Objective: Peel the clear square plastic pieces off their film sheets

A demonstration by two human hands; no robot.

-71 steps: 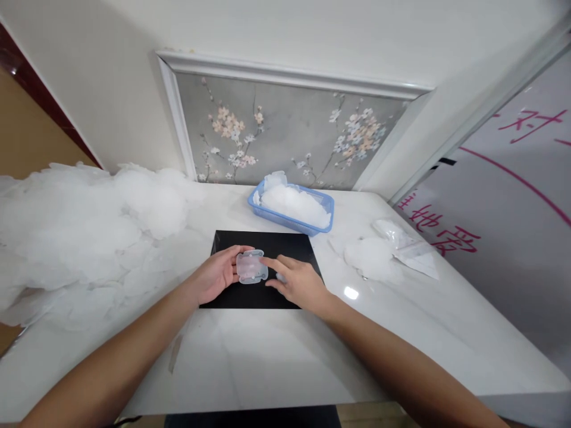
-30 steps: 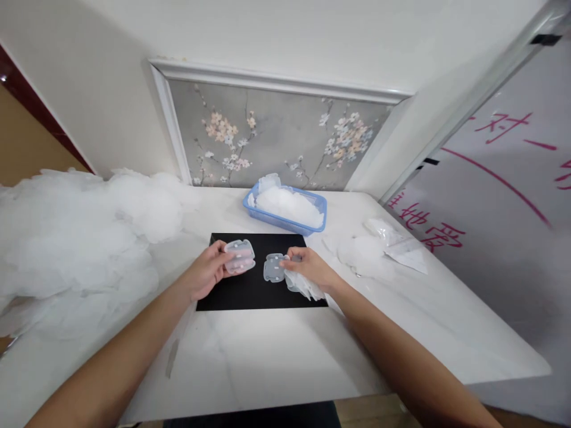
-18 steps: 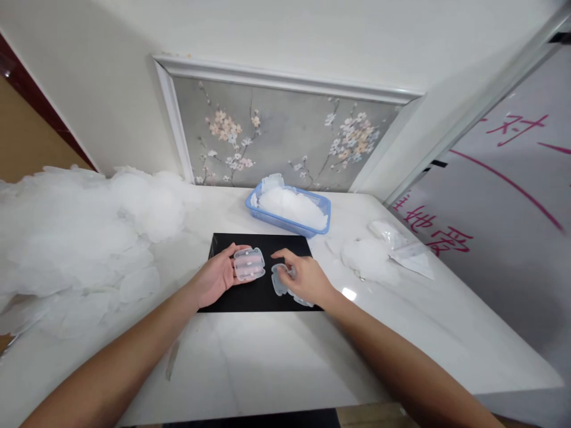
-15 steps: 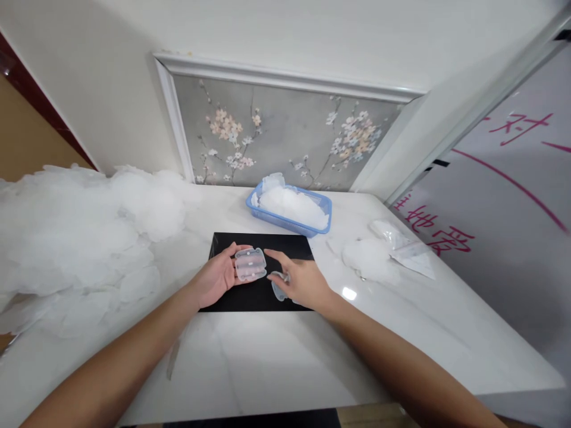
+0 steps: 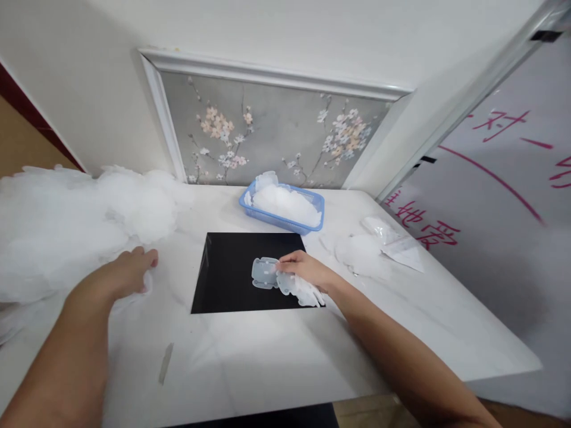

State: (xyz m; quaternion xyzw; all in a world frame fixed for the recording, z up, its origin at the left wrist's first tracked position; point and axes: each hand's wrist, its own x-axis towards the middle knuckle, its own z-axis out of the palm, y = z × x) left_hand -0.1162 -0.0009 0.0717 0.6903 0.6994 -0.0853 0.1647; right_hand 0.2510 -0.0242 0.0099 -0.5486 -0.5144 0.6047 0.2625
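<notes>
My right hand (image 5: 306, 268) pinches the right edge of a thin translucent plastic piece (image 5: 264, 273) with notched, rounded edges, held over a black mat (image 5: 227, 279). Beneath that hand, several similar pieces overlap in a small fanned heap (image 5: 303, 290) at the mat's right side. On the left, my left hand (image 5: 127, 272) is at the front edge of a large pile of white translucent pieces (image 5: 66, 226). Its fingers are curled around one plastic piece (image 5: 148, 283), partly hidden by the hand.
A blue basket (image 5: 281, 224) full of white pieces stands behind the mat. To the right lie more pieces (image 5: 363, 252) and a clear plastic bag (image 5: 404, 249). A strip of tape (image 5: 166, 362) is on the white marbled table (image 5: 250, 356) near its front.
My left hand has left the mat and moved left to the pile. The piece it held is now in my right hand's fingers, and the heap beneath shows more.
</notes>
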